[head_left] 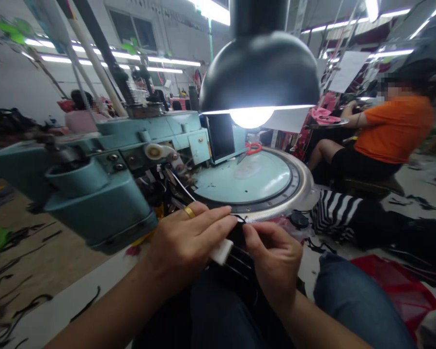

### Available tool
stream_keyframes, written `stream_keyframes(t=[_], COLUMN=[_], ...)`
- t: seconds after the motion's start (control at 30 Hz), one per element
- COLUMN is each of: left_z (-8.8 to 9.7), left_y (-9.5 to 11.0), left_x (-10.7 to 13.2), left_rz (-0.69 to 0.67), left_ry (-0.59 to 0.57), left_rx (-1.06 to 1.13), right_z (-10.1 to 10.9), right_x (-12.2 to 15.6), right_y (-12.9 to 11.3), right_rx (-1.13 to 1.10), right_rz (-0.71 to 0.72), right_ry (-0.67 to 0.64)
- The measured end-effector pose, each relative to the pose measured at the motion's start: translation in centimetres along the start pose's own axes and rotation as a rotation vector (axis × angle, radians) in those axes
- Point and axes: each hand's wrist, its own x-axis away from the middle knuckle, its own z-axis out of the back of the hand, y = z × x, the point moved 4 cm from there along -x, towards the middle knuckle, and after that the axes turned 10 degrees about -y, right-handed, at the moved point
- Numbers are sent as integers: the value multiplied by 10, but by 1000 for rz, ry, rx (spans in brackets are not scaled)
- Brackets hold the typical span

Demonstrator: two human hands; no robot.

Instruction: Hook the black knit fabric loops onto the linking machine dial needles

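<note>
My left grip (189,247) and right grip (272,259) pinching black strap (237,237) tight, beside teal sewing machine (105,194); worker in orange (394,128) sitting nearby.

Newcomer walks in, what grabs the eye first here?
The black dome lamp glares at top centre, above the round teal machine dial, with red-handled scissors at the dial's far edge. In the foreground, the left hand, wearing a gold ring, and the right hand pinch a black strip at the dial's rim. On the right sits a co-worker in a bright orange shirt.
</note>
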Motion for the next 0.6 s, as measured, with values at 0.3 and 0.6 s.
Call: stream_keyframes(t=[0.3,0.6], left_z=[0,1], left_y=[-1,4], left_x=[-2,-4], left_rz=[17,-45], left_ry=[12,11], left_rx=[19,-169], right_z=[-6,-13], right_x=[1,0], right_y=[-2,1], right_rx=[24,3], right_rz=[46,48], right_ry=[6,-50])
